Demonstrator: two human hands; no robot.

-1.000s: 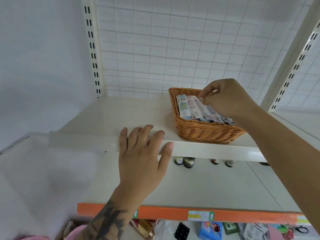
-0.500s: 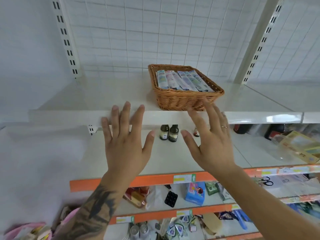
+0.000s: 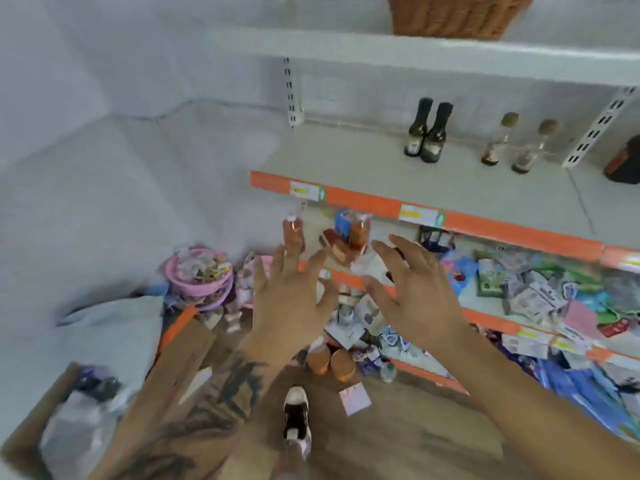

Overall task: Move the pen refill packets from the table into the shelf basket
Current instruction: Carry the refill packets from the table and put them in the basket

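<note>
Left hand (image 3: 291, 299) and right hand (image 3: 412, 292) hover mid-frame, fingers spread, holding nothing; wicker basket (image 3: 457, 15) at top edge

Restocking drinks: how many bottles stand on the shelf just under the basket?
4. Two dark bottles stand side by side; two clear bottles stand to their right. More may be out of frame.
</note>
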